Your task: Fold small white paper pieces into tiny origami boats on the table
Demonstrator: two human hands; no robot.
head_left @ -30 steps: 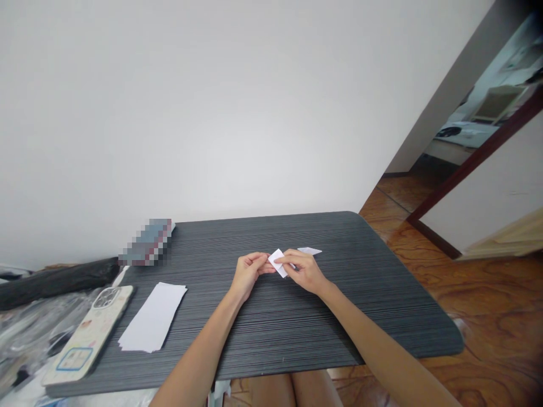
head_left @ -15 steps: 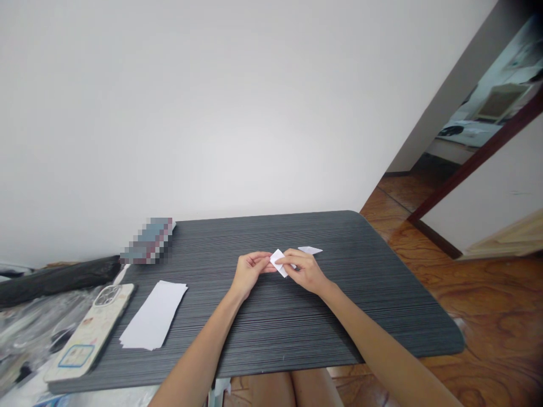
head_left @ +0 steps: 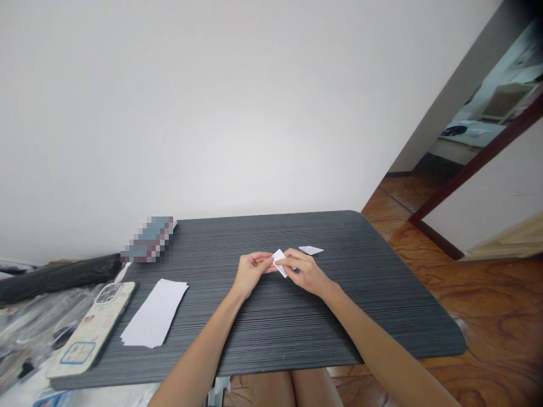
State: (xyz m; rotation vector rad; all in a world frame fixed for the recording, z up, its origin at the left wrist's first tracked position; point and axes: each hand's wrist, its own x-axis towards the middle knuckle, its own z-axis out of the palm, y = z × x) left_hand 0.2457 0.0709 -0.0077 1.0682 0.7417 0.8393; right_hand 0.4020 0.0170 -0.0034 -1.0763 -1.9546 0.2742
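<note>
Between my two hands is a small folded piece of white paper (head_left: 279,256), raised a little over the dark table (head_left: 254,333). My left hand (head_left: 253,272) pinches its left corner between thumb and fingers. On the other side my right hand (head_left: 304,270) grips it, with the index finger lying across its face. The fingers cover parts of the paper's edges. Just beyond my right hand, a second folded white paper (head_left: 311,250) with pointed ends lies on the table.
A stack of white paper sheets (head_left: 156,312) lies on the left of the table. Left of it is a phone in a pale case (head_left: 91,328). A blurred-out book-like object (head_left: 149,240) rests at the back left corner, near a long black bundle (head_left: 59,277). The wall (head_left: 254,113) stands behind.
Both hands keep their hold on the folded paper. My right index finger has shifted slightly across it. The whole view has moved a touch.
</note>
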